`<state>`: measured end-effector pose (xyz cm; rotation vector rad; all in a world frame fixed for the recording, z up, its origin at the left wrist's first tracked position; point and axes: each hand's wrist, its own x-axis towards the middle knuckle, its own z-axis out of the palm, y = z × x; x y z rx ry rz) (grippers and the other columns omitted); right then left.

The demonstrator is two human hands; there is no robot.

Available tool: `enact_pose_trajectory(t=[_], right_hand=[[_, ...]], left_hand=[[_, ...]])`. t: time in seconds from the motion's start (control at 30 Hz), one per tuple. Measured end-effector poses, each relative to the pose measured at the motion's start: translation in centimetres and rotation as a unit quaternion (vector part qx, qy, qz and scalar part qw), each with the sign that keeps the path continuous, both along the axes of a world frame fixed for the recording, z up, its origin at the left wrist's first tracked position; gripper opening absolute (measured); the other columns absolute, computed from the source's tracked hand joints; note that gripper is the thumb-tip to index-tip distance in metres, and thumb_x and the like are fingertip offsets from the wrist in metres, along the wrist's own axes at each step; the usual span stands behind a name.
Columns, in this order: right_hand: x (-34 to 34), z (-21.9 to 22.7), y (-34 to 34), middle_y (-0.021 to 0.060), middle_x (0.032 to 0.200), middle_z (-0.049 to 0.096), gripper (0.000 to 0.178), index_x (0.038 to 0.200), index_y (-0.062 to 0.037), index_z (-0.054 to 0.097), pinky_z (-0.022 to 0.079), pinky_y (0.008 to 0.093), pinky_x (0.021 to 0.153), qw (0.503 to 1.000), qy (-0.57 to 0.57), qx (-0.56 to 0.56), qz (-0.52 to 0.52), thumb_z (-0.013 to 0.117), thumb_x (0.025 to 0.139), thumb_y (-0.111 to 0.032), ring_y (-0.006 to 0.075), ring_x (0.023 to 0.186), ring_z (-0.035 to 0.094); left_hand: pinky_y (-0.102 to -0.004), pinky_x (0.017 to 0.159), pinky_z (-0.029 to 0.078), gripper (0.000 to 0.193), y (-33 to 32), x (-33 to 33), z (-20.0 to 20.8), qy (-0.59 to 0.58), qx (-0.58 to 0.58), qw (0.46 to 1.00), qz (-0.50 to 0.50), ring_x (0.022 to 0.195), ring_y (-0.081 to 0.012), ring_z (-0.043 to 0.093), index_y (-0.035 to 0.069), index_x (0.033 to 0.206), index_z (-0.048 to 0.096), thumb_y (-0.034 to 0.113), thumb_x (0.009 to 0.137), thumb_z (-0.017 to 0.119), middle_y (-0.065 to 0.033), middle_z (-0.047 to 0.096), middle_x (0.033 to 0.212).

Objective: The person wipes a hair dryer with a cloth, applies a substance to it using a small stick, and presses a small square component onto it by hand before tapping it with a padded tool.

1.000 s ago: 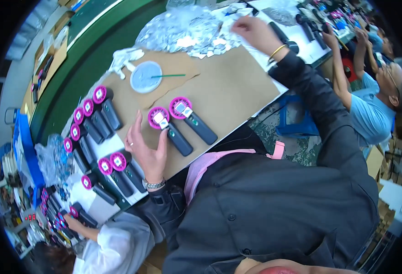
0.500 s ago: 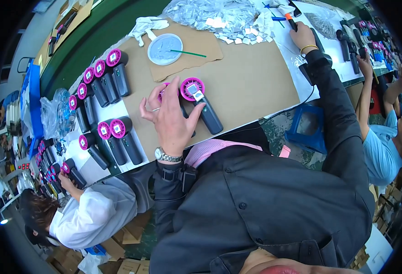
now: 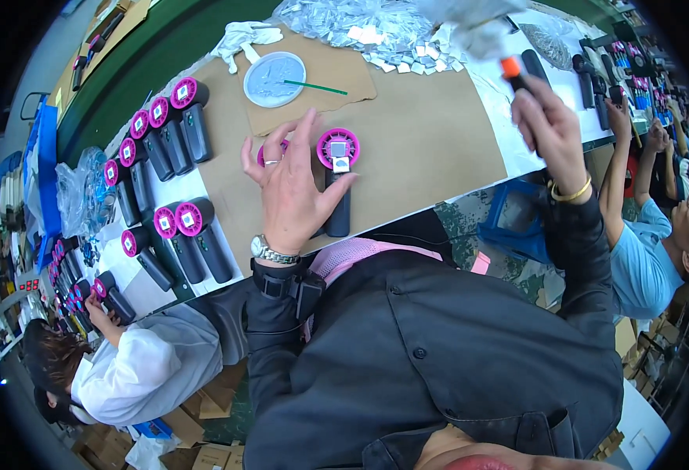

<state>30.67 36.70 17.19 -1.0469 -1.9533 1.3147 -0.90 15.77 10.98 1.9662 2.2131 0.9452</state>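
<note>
Below the white dish, my left hand [image 3: 293,176] has its fingers spread above a pink-headed handheld fan that it mostly covers. Its thumb is by the dark handle of another handheld fan [image 3: 338,202], which lies with its pink ring up and a small square plate and white piece on its centre. Raised at the right, my right hand [image 3: 549,129] is closed round a tool with a black-and-orange handle [image 3: 510,67]. A blurred whitish mass [image 3: 477,27] lies at the tool's far end; it looks like the wrapped head of a hammer.
Several similar fans [image 3: 191,219] lie to the left. Brown cardboard [image 3: 430,149] covers the table; on it are a white dish [image 3: 274,86] of grey paste, a green stick [image 3: 317,87] and small silvery squares [image 3: 415,59]. A blue stool [image 3: 517,223] stands below. Co-workers sit on both sides.
My right hand has lifted the tool off the table and drawn it nearer. The fan beside my left thumb has turned more upright in view. My left hand stays over the fans.
</note>
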Motion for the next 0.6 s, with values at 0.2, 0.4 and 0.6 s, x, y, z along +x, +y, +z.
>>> enact_pose_trajectory(t=[0.2,0.4,0.6], right_hand=[[-2.0,-1.0,-6.8,-0.0013,0.089,0.061,0.04,0.147,0.0012,0.059,0.04,0.019,0.061,0.992,-0.039,-0.034,0.118,0.06,0.109,-0.01,0.0029,0.072,0.051],[-3.1,-0.6,-8.0,0.0022,0.095,0.068,0.044,0.15,-0.0018,0.059,0.048,0.023,0.066,0.984,-0.068,-0.004,0.162,0.061,0.106,-0.003,0.0067,0.074,0.057],[-4.1,-0.5,-8.5,0.009,0.104,0.076,0.048,0.148,-0.0035,0.062,0.054,0.0272,0.073,0.967,-0.099,0.134,0.194,0.064,0.101,0.005,0.0102,0.077,0.063]], left_hand=[[-0.0556,0.116,0.016,0.074,-2.2,1.8,-0.4,0.051,0.062,0.995,0.065,0.13,-0.0256,0.052,0.014,0.139,0.061,0.046,0.079,0.088,0.0004,0.066,0.123],[-0.0504,0.11,0.02,0.068,-3.9,3.9,-2.4,0.071,0.035,0.993,0.083,0.127,-0.0236,0.052,0.014,0.134,0.063,0.047,0.079,0.087,-0.0002,0.066,0.121],[-0.0468,0.108,0.022,0.064,-4.4,4.5,-2.8,0.068,0.001,0.991,0.115,0.126,-0.023,0.052,0.013,0.133,0.063,0.042,0.081,0.086,-0.0003,0.066,0.12]])
